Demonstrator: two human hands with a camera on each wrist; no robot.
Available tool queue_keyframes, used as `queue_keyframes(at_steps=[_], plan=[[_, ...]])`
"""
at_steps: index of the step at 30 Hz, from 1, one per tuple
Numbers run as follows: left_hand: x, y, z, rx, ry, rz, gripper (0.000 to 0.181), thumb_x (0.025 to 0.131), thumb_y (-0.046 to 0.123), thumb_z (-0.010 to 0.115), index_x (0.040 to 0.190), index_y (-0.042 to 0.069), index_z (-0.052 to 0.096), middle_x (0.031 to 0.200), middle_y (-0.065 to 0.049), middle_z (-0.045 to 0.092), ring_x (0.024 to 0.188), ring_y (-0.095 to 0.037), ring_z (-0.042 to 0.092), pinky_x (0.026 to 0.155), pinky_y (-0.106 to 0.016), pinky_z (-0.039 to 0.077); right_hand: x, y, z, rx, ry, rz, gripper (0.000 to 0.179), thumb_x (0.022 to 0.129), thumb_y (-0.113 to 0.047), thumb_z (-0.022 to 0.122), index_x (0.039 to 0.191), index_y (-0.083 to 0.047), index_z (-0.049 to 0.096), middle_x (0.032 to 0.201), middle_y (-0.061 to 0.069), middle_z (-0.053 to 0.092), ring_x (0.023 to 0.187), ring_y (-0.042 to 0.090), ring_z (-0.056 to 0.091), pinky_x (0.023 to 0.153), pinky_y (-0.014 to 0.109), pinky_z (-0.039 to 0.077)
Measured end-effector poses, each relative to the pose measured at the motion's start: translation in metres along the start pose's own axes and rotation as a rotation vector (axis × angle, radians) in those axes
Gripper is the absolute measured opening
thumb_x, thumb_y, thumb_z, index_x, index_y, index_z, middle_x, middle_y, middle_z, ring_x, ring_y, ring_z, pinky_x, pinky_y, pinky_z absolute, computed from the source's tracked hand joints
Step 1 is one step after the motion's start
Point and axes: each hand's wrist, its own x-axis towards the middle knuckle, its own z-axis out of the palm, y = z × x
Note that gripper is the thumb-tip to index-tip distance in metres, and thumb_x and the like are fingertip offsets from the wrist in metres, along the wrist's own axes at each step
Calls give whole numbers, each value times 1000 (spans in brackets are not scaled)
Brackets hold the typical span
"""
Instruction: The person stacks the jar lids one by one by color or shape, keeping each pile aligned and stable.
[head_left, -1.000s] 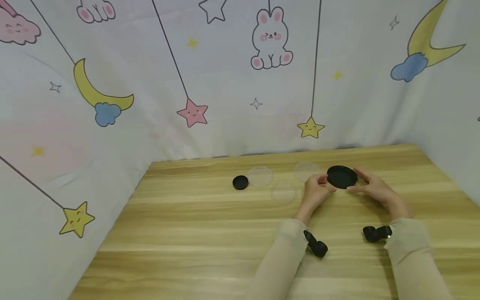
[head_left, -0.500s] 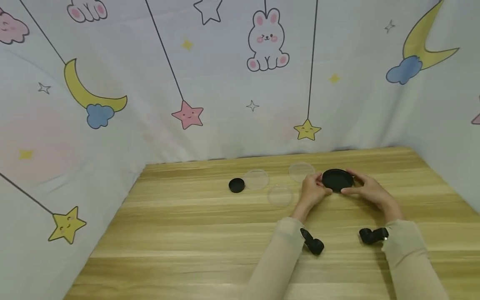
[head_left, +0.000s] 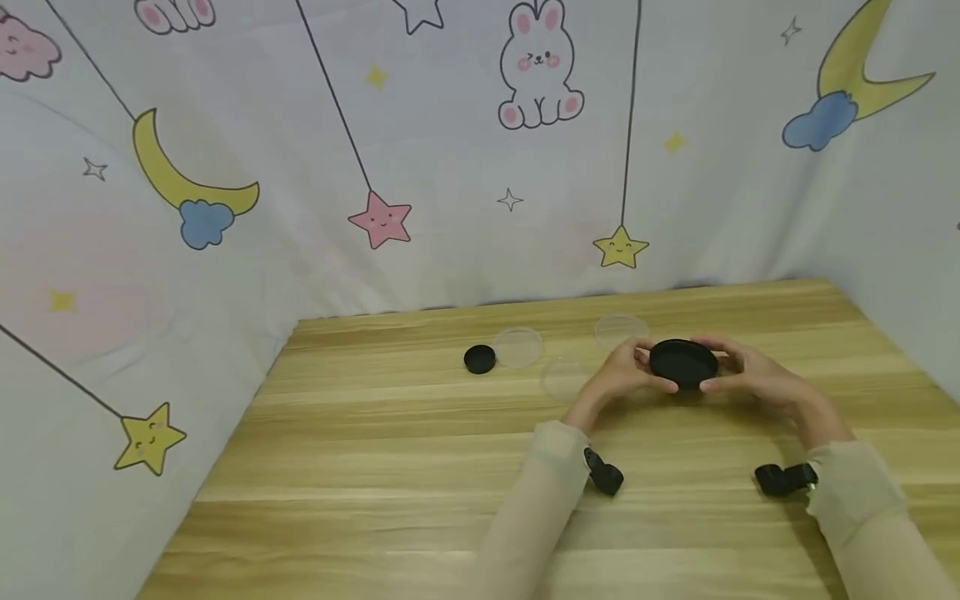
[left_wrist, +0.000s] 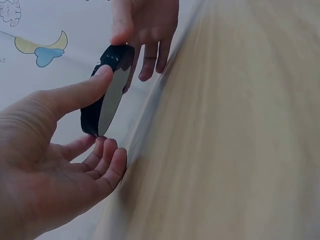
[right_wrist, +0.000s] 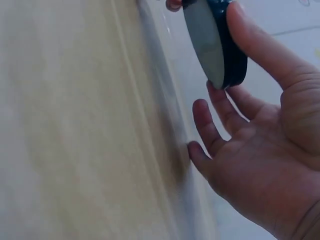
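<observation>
A shallow, round black dish (head_left: 683, 364) is held between both hands at the right of the table in the head view. My left hand (head_left: 626, 372) pinches its left rim, thumb in front and fingers behind. On the opposite rim, my right hand (head_left: 757, 382) grips it the same way. The left wrist view shows the dish's flat, greyish underside (left_wrist: 114, 100) tilted and off the tabletop. In the right wrist view, the thumb presses the dish's dark side wall (right_wrist: 234, 55), while the lower fingers of that hand (right_wrist: 270, 145) are partly curled and away from it.
Left of the hands lie three clear round discs: one (head_left: 517, 347) beside a smaller black round dish (head_left: 480, 359), one (head_left: 564, 379) nearer, one (head_left: 621, 330) behind my left hand. A patterned cloth (head_left: 450, 167) hangs along the back edge of the wooden table (head_left: 360, 475).
Both hands have closed on the black dish and raised it from the table, bringing it slightly toward me. My forearms have spread apart. The discs and small dish have stayed put.
</observation>
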Motion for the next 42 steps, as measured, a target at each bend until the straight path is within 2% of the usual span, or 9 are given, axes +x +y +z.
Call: queue_keyframes(at_steps=[2, 6, 12, 14, 17, 23, 30, 36, 42], plan=[[-6, 1, -5, -5, -39, -13, 61, 72, 8, 85, 122, 8, 50, 94, 2, 55, 81, -3, 51, 78, -16, 44, -2, -4, 2, 26, -34, -28, 79, 90, -16, 68, 153, -4, 23, 149, 30, 34, 107, -11, 50, 92, 31, 47], [-19, -1, -12, 31, -130, -22, 60, 72, 9, 85, 115, 14, 43, 96, 4, 51, 83, -4, 52, 82, -17, 43, -4, -8, 10, 29, -110, -88, 76, 87, -10, 71, 149, -1, 28, 148, 29, 34, 109, -13, 51, 86, 18, 47], [-28, -5, -21, 96, -216, -15, 62, 74, 5, 83, 121, 11, 43, 102, 2, 51, 85, -4, 50, 78, -14, 42, -4, -14, 17, -74, -168, -78, 80, 81, -15, 78, 146, -1, 33, 143, 28, 41, 116, 4, 50, 99, 43, 42], [-29, -5, -25, 115, -227, -16, 63, 73, 4, 83, 123, 9, 45, 104, 1, 52, 85, -5, 49, 77, -14, 42, -2, -18, 18, -97, -176, -73, 82, 79, -16, 79, 145, 0, 34, 138, 28, 45, 116, 13, 49, 98, 48, 40], [-29, -4, -30, 184, -242, -15, 63, 71, 5, 85, 122, 7, 48, 108, 0, 51, 90, -5, 47, 81, -14, 41, 1, -20, 21, -118, -189, -78, 83, 77, -17, 82, 144, 2, 35, 132, 25, 49, 113, 18, 49, 96, 38, 42], [-30, -4, -30, 283, -258, -10, 64, 69, 7, 87, 121, 5, 51, 108, 1, 47, 96, -6, 42, 85, -15, 38, 1, -19, 27, -121, -224, -93, 86, 76, -17, 83, 143, 2, 33, 133, 25, 48, 110, 8, 49, 89, 19, 41], [-31, -3, -26, 223, -264, -37, 72, 70, 1, 85, 130, 4, 45, 113, -4, 53, 94, -7, 47, 86, -15, 40, -3, -17, 27, -134, -226, -92, 87, 78, -17, 81, 145, 1, 30, 138, 26, 44, 111, 4, 49, 96, 43, 40], [-32, -3, -26, 198, -274, -50, 86, 70, 1, 85, 140, 7, 37, 128, -11, 53, 106, -12, 53, 96, -19, 43, -3, -16, 25, -138, -240, -93, 85, 81, -18, 78, 148, 1, 28, 144, 27, 37, 115, 9, 45, 96, 40, 41], [-35, 2, -33, 204, -325, -37, 107, 71, 8, 86, 152, 17, 16, 134, -12, 47, 121, -18, 49, 105, -26, 39, -7, -8, 20, -53, -192, -143, 73, 91, -12, 65, 151, 2, 26, 149, -1, 38, 113, -10, 45, 90, 18, 43]])
